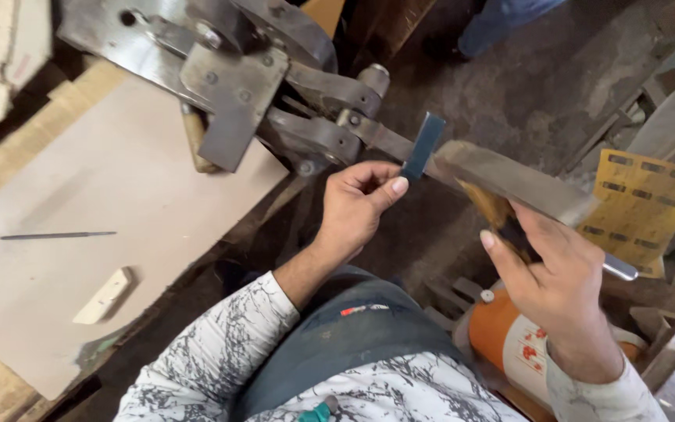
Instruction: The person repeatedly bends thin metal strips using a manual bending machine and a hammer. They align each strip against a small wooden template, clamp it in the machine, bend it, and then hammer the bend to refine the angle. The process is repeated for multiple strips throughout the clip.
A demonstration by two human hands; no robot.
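Observation:
My left hand [357, 205] pinches a small flat blue-grey piece [422, 145] upright between thumb and fingers, just in front of the metal clamp's jaw. My right hand [558, 287] grips a wooden-handled tool whose broad flat metal blade [513, 180] reaches left toward the blue-grey piece. The blade's end sits right beside the piece; whether they touch I cannot tell. A heavy steel clamp mechanism [275, 94] with linked arms stands behind both hands.
A brown board [80, 187] on the left carries a thin dark needle file [56, 234] and a small pale block [103, 295]. Yellow sandpaper sheet [641, 205] lies at right. An orange-and-white canister [509, 344] stands by my knee. Another person's leg [501, 19] is at top.

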